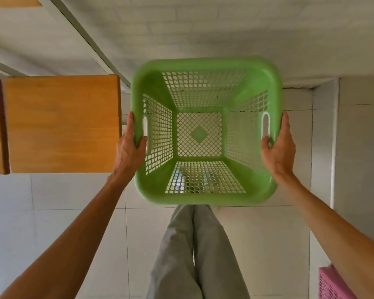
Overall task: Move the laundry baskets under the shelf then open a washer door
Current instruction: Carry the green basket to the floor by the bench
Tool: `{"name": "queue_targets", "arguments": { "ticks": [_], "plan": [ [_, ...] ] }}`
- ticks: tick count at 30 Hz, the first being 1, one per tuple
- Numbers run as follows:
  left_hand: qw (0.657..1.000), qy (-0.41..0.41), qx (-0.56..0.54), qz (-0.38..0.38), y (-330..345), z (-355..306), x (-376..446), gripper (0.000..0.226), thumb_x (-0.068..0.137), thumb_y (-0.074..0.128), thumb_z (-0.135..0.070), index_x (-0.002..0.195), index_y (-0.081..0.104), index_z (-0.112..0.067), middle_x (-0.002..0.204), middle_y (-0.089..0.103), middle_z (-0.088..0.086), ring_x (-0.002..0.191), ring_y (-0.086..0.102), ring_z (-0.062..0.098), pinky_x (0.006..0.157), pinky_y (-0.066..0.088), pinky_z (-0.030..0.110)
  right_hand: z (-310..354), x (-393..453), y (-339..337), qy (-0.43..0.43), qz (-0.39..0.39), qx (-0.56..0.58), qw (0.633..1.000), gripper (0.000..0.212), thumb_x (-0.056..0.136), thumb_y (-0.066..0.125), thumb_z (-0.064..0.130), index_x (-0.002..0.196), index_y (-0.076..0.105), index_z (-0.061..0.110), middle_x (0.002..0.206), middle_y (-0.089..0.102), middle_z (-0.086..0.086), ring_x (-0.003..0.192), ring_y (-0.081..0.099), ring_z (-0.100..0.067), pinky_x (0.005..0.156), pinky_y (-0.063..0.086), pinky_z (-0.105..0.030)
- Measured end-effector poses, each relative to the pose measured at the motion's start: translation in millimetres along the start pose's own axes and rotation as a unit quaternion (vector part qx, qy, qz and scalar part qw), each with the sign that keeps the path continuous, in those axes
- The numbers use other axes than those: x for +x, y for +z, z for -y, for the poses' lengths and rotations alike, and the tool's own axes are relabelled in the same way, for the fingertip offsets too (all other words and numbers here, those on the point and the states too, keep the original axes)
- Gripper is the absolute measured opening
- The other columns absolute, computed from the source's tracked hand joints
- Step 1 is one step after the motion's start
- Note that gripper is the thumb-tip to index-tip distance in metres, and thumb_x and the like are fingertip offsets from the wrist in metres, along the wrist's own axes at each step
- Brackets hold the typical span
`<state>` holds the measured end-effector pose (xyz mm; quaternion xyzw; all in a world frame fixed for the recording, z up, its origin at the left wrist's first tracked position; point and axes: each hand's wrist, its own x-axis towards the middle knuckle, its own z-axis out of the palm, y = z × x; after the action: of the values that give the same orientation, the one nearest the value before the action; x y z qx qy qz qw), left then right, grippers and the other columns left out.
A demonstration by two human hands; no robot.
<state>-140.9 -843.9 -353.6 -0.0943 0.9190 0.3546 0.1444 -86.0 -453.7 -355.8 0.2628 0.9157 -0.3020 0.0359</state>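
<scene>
An empty green laundry basket [205, 65] with perforated walls fills the middle of the head view, seen from straight above. My left hand [130, 147] grips its left rim beside the handle slot. My right hand [279, 147] grips the right rim at the other slot. The basket hangs in front of my legs, above the white tiled floor. A wooden shelf top [61, 124] lies directly to the basket's left, its right edge close to my left hand. A corner of a pink basket [333, 283] shows at the bottom right.
A white brick wall [225, 29] rises just behind the basket. A white vertical panel or wall edge [335, 137] stands to the right. Pale floor tiles [52, 212] spread at the lower left. My grey trousers [194, 255] are below the basket.
</scene>
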Motion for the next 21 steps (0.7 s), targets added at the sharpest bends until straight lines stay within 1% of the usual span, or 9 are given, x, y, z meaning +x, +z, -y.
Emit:
{"name": "queue_targets", "arguments": {
  "ticks": [2, 3, 5, 8, 10, 11, 14, 17, 21],
  "plan": [
    [1.000, -0.002, 0.000, 0.012, 11.0, 14.4, 13.5, 0.080, 0.098, 0.055, -0.010, 0.161, 0.008, -0.026, 0.117, 0.067, 0.013, 0.067, 0.067, 0.027, 0.055, 0.061, 0.036, -5.8, 13.8, 20.9, -0.004, 0.013, -0.019, 1.000, 0.075, 0.097, 0.056, 0.015, 0.161, 0.017, 0.019, 0.135, 0.059, -0.008, 0.100, 0.068, -0.024, 0.072, 0.063, -0.043],
    [1.000, -0.004, 0.002, 0.016, 16.1, 21.0, 20.8, 0.081, 0.098, 0.056, -0.010, 0.161, 0.009, -0.025, 0.121, 0.066, 0.017, 0.072, 0.068, 0.030, 0.060, 0.061, 0.045, -8.4, 19.3, 31.0, -0.005, 0.020, -0.026, 0.999, 0.074, 0.097, 0.055, 0.015, 0.161, 0.017, 0.019, 0.137, 0.057, -0.009, 0.102, 0.068, -0.026, 0.073, 0.063, -0.046],
    [1.000, -0.012, 0.014, 0.012, 25.0, 32.0, 36.7, 0.081, 0.097, 0.057, -0.010, 0.161, 0.010, -0.025, 0.125, 0.064, 0.020, 0.081, 0.069, 0.032, 0.067, 0.061, 0.052, -11.9, 27.4, 48.7, -0.005, 0.033, -0.036, 0.999, 0.074, 0.100, 0.054, 0.016, 0.161, 0.014, 0.021, 0.144, 0.053, -0.010, 0.108, 0.068, -0.030, 0.078, 0.062, -0.049],
    [1.000, -0.011, 0.014, 0.001, 33.9, 47.4, 58.5, 0.080, 0.096, 0.058, -0.009, 0.161, 0.013, -0.024, 0.126, 0.064, 0.019, 0.089, 0.069, 0.034, 0.070, 0.061, 0.054, -14.2, 36.0, 71.6, -0.011, 0.042, -0.044, 0.998, 0.073, 0.102, 0.051, 0.019, 0.163, 0.011, 0.018, 0.150, 0.046, -0.013, 0.116, 0.064, -0.034, 0.089, 0.059, -0.053],
    [1.000, -0.005, 0.014, -0.002, 37.9, 57.3, 69.4, 0.080, 0.095, 0.057, -0.008, 0.161, 0.013, -0.022, 0.122, 0.066, 0.018, 0.084, 0.070, 0.035, 0.066, 0.061, 0.052, -15.1, 41.8, 86.6, -0.014, 0.040, -0.052, 0.998, 0.072, 0.103, 0.050, 0.020, 0.163, 0.011, 0.013, 0.152, 0.044, -0.015, 0.121, 0.061, -0.037, 0.095, 0.055, -0.053],
    [1.000, -0.003, 0.014, -0.004, 39.4, 62.2, 73.5, 0.080, 0.095, 0.056, -0.008, 0.161, 0.014, -0.022, 0.120, 0.067, 0.018, 0.081, 0.070, 0.034, 0.063, 0.061, 0.051, -15.1, 44.2, 94.0, -0.015, 0.040, -0.055, 0.998, 0.072, 0.103, 0.050, 0.020, 0.162, 0.011, 0.012, 0.152, 0.044, -0.016, 0.121, 0.061, -0.037, 0.095, 0.055, -0.053],
    [1.000, -0.014, 0.020, -0.002, 41.5, 76.5, 80.9, 0.082, 0.094, 0.057, -0.006, 0.161, 0.012, -0.022, 0.123, 0.066, 0.017, 0.075, 0.070, 0.033, 0.059, 0.061, 0.049, -12.6, 49.6, 114.5, -0.018, 0.045, -0.060, 0.997, 0.071, 0.103, 0.050, 0.018, 0.162, 0.011, 0.010, 0.146, 0.049, -0.018, 0.111, 0.065, -0.038, 0.085, 0.057, -0.046],
    [0.999, -0.019, 0.028, 0.012, 43.5, 88.3, 82.4, 0.086, 0.094, 0.059, -0.006, 0.161, 0.007, -0.021, 0.123, 0.065, 0.020, 0.071, 0.069, 0.033, 0.056, 0.060, 0.049, -10.0, 53.4, 130.0, -0.020, 0.052, -0.072, 0.996, 0.071, 0.104, 0.050, 0.018, 0.162, 0.011, 0.010, 0.141, 0.051, -0.020, 0.101, 0.068, -0.040, 0.075, 0.055, -0.039],
    [1.000, 0.003, 0.020, 0.010, 48.2, 93.6, 86.7, 0.085, 0.095, 0.057, -0.004, 0.161, 0.005, -0.018, 0.123, 0.065, 0.019, 0.062, 0.067, 0.028, 0.048, 0.059, 0.044, -8.9, 57.6, 134.4, -0.017, 0.046, -0.078, 0.996, 0.070, 0.104, 0.049, 0.018, 0.162, 0.010, 0.012, 0.140, 0.051, -0.020, 0.094, 0.070, -0.041, 0.072, 0.060, -0.046]
  ]
}}
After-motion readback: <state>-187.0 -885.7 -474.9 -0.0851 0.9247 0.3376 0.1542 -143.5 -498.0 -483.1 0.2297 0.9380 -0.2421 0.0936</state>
